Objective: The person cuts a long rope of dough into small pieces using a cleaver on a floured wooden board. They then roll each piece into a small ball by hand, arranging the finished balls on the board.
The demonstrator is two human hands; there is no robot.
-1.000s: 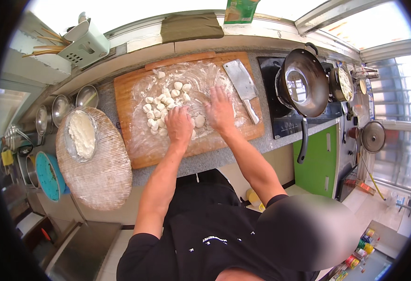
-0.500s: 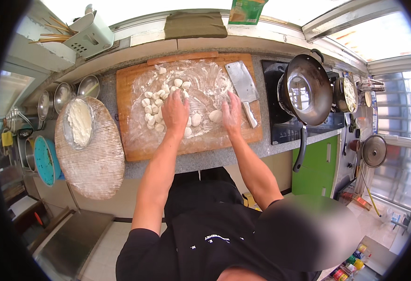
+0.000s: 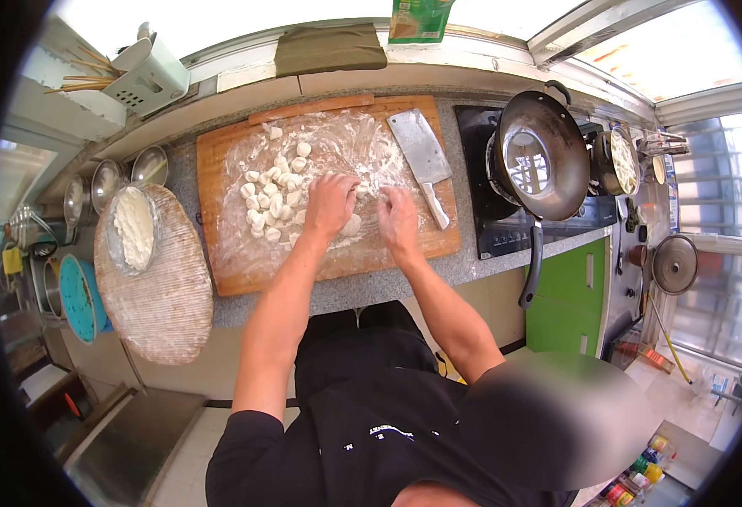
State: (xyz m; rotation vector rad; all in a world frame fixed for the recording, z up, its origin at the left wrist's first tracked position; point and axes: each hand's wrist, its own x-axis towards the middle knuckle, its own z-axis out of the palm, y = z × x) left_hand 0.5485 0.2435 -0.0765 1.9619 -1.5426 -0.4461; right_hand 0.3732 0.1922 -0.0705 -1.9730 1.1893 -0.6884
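Note:
On the floured wooden board (image 3: 240,275), my left hand (image 3: 330,204) is palm down with its fingers curled inward. My right hand (image 3: 399,221) bends its fingers toward it, a short gap apart. Whatever lies under the fingertips of either hand is hidden. A flattened dough round (image 3: 351,226) shows beside my left hand, partly covered. Several small dough pieces (image 3: 268,201) are spread left of that hand. A cleaver (image 3: 420,145) with a white handle lies flat right of my right hand. Along the board's far edge rests a wooden rolling pin (image 3: 312,110).
At left, a bowl of flour (image 3: 134,228) sits on a round ridged tray (image 3: 155,308), beside metal bowls (image 3: 150,166) and a turquoise basin (image 3: 82,294). Right of the board, a wok (image 3: 542,156) stands on the black stove (image 3: 498,237), its handle extending past the counter edge.
My hands have come closer together, the right one moving left and its fingers bending. My left hand has shifted slightly right and away from the dough pieces. The whole view has shifted a little.

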